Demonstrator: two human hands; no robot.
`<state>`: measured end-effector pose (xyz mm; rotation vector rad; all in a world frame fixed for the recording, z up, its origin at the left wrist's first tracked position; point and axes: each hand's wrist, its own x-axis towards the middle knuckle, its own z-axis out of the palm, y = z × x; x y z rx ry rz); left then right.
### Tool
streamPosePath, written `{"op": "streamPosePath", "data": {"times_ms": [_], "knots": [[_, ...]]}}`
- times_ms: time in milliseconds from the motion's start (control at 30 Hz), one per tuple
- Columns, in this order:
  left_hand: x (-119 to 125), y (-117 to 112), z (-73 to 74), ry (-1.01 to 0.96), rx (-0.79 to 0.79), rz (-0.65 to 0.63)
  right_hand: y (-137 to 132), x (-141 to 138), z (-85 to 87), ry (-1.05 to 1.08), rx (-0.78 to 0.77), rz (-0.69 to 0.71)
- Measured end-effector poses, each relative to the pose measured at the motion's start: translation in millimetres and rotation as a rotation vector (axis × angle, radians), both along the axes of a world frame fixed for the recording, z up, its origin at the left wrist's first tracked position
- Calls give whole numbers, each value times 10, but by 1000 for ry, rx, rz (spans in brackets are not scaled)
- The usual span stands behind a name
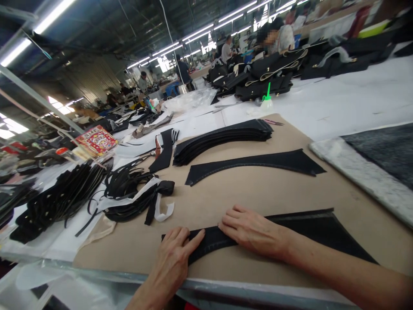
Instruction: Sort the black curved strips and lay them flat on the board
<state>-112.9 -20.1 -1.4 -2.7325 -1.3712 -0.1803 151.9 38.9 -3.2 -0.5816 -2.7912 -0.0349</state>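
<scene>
A long curved black leather piece (309, 228) lies on the brown cardboard sheet (258, 189) near the table's front edge. My left hand (172, 260) lies flat on its narrow left end, fingers together and stretched out. My right hand (254, 232) presses flat on the piece just to the right, fingers extended. Neither hand grips anything. Beyond them a second, similar black piece (254, 165) lies alone on the cardboard. Farther back sits a stack of the same curved pieces (222, 137).
Bundles of black straps (132, 193) and black parts (54, 202) lie at the left. A grey-white stone slab (371, 168) is at the right. A green-capped glue bottle (266, 101) and black bags (267, 77) stand behind. Other workers sit far back.
</scene>
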Motion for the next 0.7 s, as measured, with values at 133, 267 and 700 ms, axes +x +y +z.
{"op": "streamPosePath", "data": {"times_ms": [133,267,700], "knots": [[90,49,-16,-87,9,-54,20,135,5,-3,1,5],[193,84,-20,-31,-61,-84,24,214,15,-6,-2,7],[517,171,18,-21,-75,-134,38,361,36,2,-13,-4]]}}
